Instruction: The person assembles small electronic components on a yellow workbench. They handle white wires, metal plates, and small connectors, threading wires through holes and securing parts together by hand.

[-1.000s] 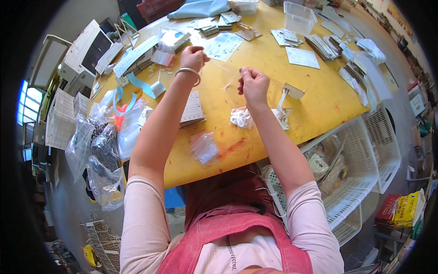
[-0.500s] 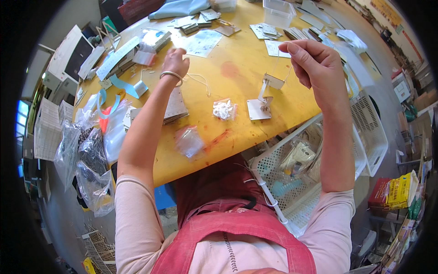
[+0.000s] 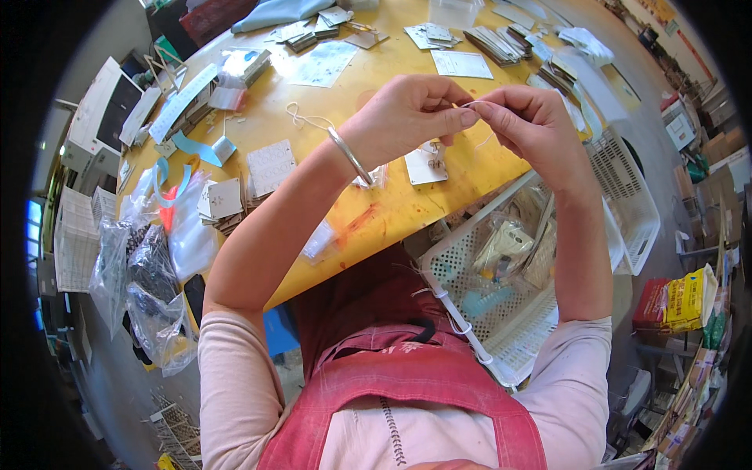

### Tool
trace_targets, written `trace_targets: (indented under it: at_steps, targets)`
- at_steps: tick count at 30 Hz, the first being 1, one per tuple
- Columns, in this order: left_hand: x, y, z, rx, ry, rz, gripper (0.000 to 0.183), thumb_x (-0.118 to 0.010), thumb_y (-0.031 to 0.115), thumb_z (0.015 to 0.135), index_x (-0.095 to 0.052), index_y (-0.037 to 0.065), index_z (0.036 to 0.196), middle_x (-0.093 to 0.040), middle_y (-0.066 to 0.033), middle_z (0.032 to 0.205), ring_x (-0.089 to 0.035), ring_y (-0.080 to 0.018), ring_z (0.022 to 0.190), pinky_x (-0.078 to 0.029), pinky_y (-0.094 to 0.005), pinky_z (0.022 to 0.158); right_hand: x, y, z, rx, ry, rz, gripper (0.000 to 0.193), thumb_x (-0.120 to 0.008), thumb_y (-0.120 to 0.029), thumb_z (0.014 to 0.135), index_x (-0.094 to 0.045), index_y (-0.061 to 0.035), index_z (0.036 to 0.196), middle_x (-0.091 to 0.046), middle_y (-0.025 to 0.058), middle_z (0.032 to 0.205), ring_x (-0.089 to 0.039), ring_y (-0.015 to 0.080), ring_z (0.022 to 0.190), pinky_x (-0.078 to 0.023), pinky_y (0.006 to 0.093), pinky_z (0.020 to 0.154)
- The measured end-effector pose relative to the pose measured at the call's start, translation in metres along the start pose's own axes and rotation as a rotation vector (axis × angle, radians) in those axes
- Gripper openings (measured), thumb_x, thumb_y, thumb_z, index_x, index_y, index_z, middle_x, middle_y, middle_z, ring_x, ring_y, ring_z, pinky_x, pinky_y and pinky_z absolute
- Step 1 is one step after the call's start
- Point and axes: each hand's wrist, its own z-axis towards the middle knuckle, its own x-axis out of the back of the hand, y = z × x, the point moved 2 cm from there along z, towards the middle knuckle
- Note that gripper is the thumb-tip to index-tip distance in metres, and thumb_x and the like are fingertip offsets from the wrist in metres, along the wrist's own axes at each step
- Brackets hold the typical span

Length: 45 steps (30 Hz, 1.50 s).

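The left hand and right hand, fingertips nearly meeting, both pinch thread at one o'clock; it could slip if either pinch loosens. The loop on the tabletop at eleven o'clock might tangle if dragged.

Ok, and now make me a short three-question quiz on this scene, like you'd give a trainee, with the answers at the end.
1. True or false: the left hand and the right hand are held wide apart.

2. Multiple choice: where is the silver-coloured bangle worn?
a) on the right wrist
b) on the left wrist
c) on both wrists

3. Fill in the blanks: the tabletop is ____, and in the picture the nearest white plastic crate lies to the ____ of the red apron.

Key:
1. False; they are close together.
2. b
3. yellow; right
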Motion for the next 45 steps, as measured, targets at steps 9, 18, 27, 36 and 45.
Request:
trace_targets:
  at_steps: [9,18,27,36,45]
  targets:
    - [-0.004,0.0,-0.016,0.141,0.115,0.036,0.034,-0.063,0.036,0.111,-0.074,0.004,0.108,-0.049,0.0061,0.08,-0.044,-0.0062,0.068,-0.039,-0.0224,0.061,0.003,0.022,-0.014,-0.067,0.04,0.125,0.021,-0.077,-0.017,0.102,-0.081,0.0032,0.105,-0.075,-0.0012,0.091,-0.063,0.0045,0.085,-0.05,0.0226,0.077]
    - [0.001,-0.024,-0.025,0.177,0.184,0.142,0.034,-0.064,0.031,0.11,-0.076,0.0,0.106,-0.063,0.0021,0.085,-0.05,-0.0077,0.079,-0.044,-0.0268,0.072,0.004,0.049,-0.011,-0.085,0.062,0.171,0.018,-0.079,-0.015,0.101,-0.08,0.0025,0.105,-0.075,-0.0015,0.091,-0.063,0.0045,0.084,-0.05,0.0224,0.076]
    - [-0.001,-0.063,-0.038,0.287,0.181,0.025,0.033,-0.064,0.038,0.109,-0.076,0.008,0.103,-0.048,0.0104,0.075,-0.043,-0.0023,0.068,-0.036,-0.0233,0.058,-0.003,0.061,-0.011,-0.106,0.116,0.171,0.016,-0.079,-0.014,0.1,-0.079,0.0015,0.1,-0.069,-0.0049,0.083,-0.056,0.0026,0.076,-0.044,0.0214,0.068]
    - [-0.025,-0.078,-0.057,0.266,0.162,-0.114,0.03,-0.066,0.028,0.11,-0.074,0.0,0.104,-0.064,0.0031,0.087,-0.052,-0.007,0.083,-0.044,-0.0254,0.074,-0.003,0.06,-0.022,-0.132,0.215,0.164,0.016,-0.079,-0.014,0.1,-0.076,-0.0004,0.092,-0.058,-0.0094,0.075,-0.045,0.0004,0.068,-0.033,0.0216,0.06]
    - [-0.052,-0.097,-0.079,0.189,0.157,-0.032,0.026,-0.065,0.023,0.11,-0.071,-0.001,0.104,-0.07,0.0002,0.092,-0.059,-0.0079,0.089,-0.049,-0.0261,0.08,0.0,0.091,-0.047,-0.137,0.291,0.234,0.014,-0.078,-0.017,0.1,-0.074,-0.0046,0.095,-0.052,-0.0103,0.067,-0.037,-0.0003,0.054,-0.024,0.0218,0.05]
